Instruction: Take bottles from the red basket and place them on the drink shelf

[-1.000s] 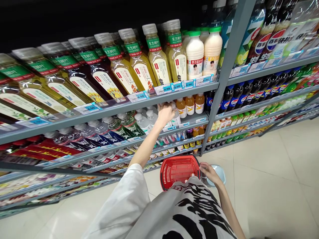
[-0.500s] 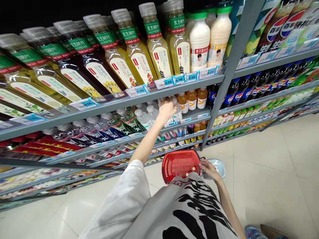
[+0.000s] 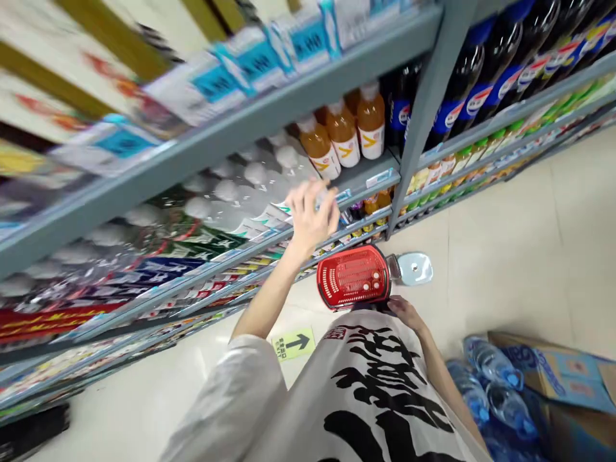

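Left grip (image 3: 312,212): fingers and thumb curled in, closed around a clear bottle (image 3: 321,197). Only a small translucent part shows between thumb and fingers; the rest is hidden behind the hand, so tilt cannot be read. Position: in front of the shelf edge, over the aisle side, below the orange-brown drinks. Slight motion blur on the fingers.

Right grip (image 3: 405,312): low, close to the wearer's shirt, fingertips at a dark strip near the basket's near rim. Whether it has hold of anything, and how far the fingers are spread, cannot be told from this view.

Just beyond the right grip: red basket (image 3: 346,273), perforated walls, on the aisle side of the shelving. A few small white round tops (image 3: 370,282) show inside it, in the corner nearer the right grip. Pale blue flat object (image 3: 416,268) just beside the basket; identity unclear.

Shelf, left of the left grip: row of white-capped clear bottles (image 3: 255,186). Above it: orange-brown bottles (image 3: 345,131), white labels with a yellow V, three in the front row. Right of the grey upright: cola bottles (image 3: 474,96) with blue labels. Upper shelf: price tags (image 3: 260,61), smeared by blur.

Floor: green arrow sign (image 3: 294,343), reading EXIT. Lower right: large water bottles (image 3: 505,385) beside a cardboard box (image 3: 577,378).
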`<action>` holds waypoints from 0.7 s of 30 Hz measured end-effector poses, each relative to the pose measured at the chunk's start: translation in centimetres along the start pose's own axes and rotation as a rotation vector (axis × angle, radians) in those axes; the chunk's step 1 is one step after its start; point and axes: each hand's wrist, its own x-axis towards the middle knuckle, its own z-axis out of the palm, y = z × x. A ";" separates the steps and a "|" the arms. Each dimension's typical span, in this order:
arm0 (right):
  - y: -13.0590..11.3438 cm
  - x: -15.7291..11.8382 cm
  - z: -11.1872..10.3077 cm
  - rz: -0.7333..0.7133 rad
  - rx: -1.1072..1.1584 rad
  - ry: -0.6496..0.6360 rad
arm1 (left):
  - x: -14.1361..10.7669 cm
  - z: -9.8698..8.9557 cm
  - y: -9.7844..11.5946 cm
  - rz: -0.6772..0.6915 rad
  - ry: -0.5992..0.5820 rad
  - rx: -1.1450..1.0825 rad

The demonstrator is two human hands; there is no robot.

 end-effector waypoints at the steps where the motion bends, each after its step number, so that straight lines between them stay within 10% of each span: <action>1: 1.7 -0.4 0.8 0.068 -0.022 0.007 | -1.5 2.4 0.5 0.093 -0.094 -0.068; 4: 6.9 -2.4 4.4 0.263 -0.032 0.029 | -7.1 11.1 2.0 0.256 -0.527 -0.224; 10: 13.4 -7.7 12.4 0.306 -0.290 0.064 | -22.6 28.6 4.1 0.042 -1.501 -0.164; 15: 14.3 -10.3 15.6 0.278 -0.330 0.196 | -33.7 38.4 4.5 -0.157 -1.785 -0.068; 21: 14.2 -10.1 18.3 0.108 -0.420 0.362 | -39.5 49.2 4.3 -0.340 -1.845 0.013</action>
